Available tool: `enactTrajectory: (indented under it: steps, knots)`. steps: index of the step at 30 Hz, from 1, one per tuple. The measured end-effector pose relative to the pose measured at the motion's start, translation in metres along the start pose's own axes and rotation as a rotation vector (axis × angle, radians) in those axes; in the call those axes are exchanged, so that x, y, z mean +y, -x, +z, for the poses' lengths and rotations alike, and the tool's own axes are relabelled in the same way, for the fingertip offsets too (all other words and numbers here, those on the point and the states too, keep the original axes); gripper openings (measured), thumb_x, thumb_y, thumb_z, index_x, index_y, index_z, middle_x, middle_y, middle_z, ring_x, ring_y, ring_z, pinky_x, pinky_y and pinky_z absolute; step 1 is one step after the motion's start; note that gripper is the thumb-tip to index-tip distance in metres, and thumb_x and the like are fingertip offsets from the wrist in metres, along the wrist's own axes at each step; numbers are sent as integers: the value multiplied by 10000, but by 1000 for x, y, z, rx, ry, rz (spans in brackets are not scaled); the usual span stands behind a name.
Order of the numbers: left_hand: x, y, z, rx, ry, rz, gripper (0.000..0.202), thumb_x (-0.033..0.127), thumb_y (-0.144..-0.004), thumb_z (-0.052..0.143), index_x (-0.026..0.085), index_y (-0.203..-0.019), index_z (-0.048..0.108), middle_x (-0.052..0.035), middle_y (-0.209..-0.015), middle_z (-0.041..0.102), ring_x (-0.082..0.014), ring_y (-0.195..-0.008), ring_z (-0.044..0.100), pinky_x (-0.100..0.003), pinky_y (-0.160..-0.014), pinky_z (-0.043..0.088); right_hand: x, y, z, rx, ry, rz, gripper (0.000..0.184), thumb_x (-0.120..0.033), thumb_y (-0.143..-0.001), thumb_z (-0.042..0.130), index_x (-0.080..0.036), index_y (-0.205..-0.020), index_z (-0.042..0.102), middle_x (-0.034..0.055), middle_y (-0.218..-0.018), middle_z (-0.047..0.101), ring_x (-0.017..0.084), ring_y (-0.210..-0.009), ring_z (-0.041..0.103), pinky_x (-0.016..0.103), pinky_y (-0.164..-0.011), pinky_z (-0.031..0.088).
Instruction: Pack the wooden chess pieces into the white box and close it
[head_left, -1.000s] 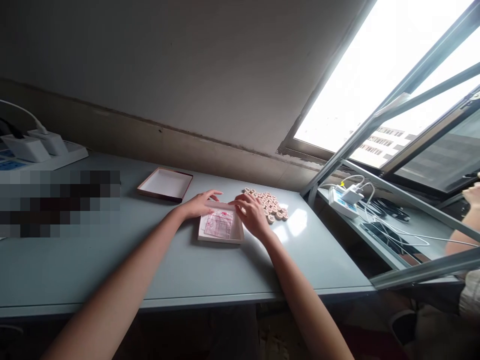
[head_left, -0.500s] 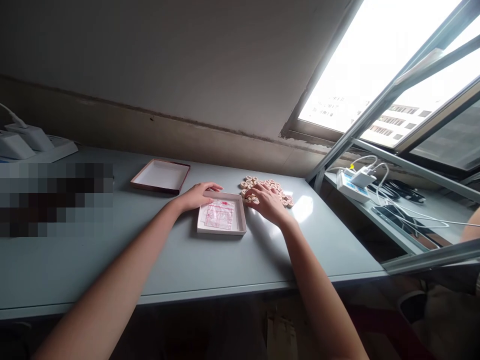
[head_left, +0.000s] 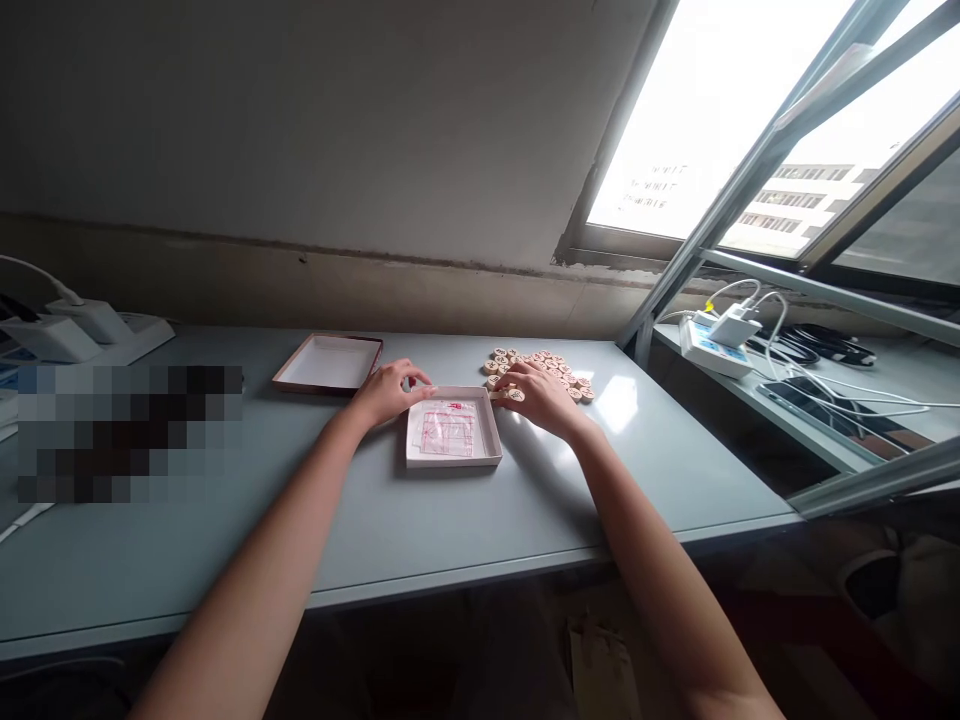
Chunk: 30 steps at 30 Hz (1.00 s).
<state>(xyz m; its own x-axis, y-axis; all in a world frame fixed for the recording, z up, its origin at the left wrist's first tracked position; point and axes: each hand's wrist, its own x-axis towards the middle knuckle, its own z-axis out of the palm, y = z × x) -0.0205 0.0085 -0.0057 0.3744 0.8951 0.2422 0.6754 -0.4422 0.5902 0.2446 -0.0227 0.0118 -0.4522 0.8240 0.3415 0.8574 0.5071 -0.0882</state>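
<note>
A shallow white box [head_left: 453,460] lies in the middle of the grey table [head_left: 390,530], with a clear plastic sheet printed in red [head_left: 448,432] inside it. My left hand [head_left: 388,390] rests at the box's far left corner, fingers curled against the rim. To the right lies a heap of round wooden game pieces [head_left: 562,368]. My right hand [head_left: 537,395] lies on the near edge of that heap, fingers bent over a few pieces.
The box's lid [head_left: 328,363], white inside with a dark red rim, lies upturned at the back left. A power strip with adapters [head_left: 82,330] sits at the far left. Another strip [head_left: 712,345], cables and a phone [head_left: 806,402] lie on the shelf right, by the window.
My right hand has left the box's far edge and gone right onto the wooden pieces. My left hand has stayed at the box's corner. The camera has shifted.
</note>
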Motion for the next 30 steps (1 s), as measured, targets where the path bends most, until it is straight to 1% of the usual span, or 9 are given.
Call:
enactTrajectory:
  steps: [5, 10, 13, 15, 16, 18, 22, 27, 30]
  knots:
    - [6, -2, 4, -39, -4, -105, 425, 583, -755, 470, 225, -848, 679, -18, -681, 595, -172, -658, 529, -264, -595, 378, -10, -3, -7, 187, 73, 84, 168, -355, -863, 539, -268, -834, 679, 32, -919, 630, 206, -882, 504, 345, -784, 321]
    - [14, 2, -15, -81, 11, -164, 521, 675, -692, 493, 216, -867, 665, 0, -601, 541, -157, -580, 500, -244, -528, 336, -23, -6, -12, 228, -63, 41, 210, -366, -896, 485, -270, -919, 670, 28, -883, 632, 173, -853, 526, 315, -785, 319]
    - [9, 6, -28, -344, 164, -249, 543, 637, -678, 548, 199, -989, 628, 24, -530, 497, -140, -500, 464, -237, -487, 321, -34, -7, -11, 140, -142, -45, 201, -327, -904, 482, -252, -969, 656, 25, -838, 647, 157, -807, 549, 300, -764, 336]
    - [6, 7, -29, -481, 293, -268, 557, 591, -693, 567, 190, -1079, 577, 27, -555, 524, -133, -491, 470, -238, -501, 349, -42, -6, -9, 60, -167, -119, 196, -310, -903, 485, -243, -981, 652, 28, -842, 659, 152, -782, 559, 289, -735, 349]
    - [6, 7, -26, -490, 332, -258, 544, 572, -701, 570, 186, -1084, 568, 22, -584, 542, -130, -501, 480, -240, -518, 365, -46, -6, -8, 31, -166, -152, 194, -306, -903, 486, -240, -981, 651, 28, -849, 665, 150, -774, 562, 285, -720, 352]
    - [9, 6, -16, -422, 357, -222, 484, 549, -720, 557, 179, -1031, 587, 11, -629, 560, -126, -522, 495, -243, -545, 381, -51, -5, -6, 9, -139, -192, 186, -303, -899, 493, -238, -979, 649, 24, -856, 672, 149, -763, 559, 282, -697, 348]
    - [24, 5, 5, -295, 262, -144, 410, 545, -767, 487, 207, -948, 634, 8, -664, 578, -119, -527, 478, -241, -548, 377, -51, -5, -4, 7, -75, -199, 168, -303, -890, 511, -235, -948, 653, 14, -815, 675, 153, -742, 541, 282, -684, 326]
    - [32, 6, 7, -294, 190, -113, 426, 553, -813, 399, 223, -919, 646, 6, -745, 615, -119, -540, 464, -238, -550, 373, -49, -7, -1, 42, -14, -167, 131, -305, -865, 556, -222, -836, 653, 4, -760, 680, 160, -757, 537, 324, -804, 284]
    - [33, 6, 5, -325, 176, -119, 453, 582, -804, 401, 228, -958, 639, 8, -733, 612, -120, -527, 471, -239, -547, 367, -50, -6, 2, 35, -9, -172, 117, -284, -855, 573, -206, -799, 639, 2, -740, 679, 155, -742, 540, 317, -786, 273]
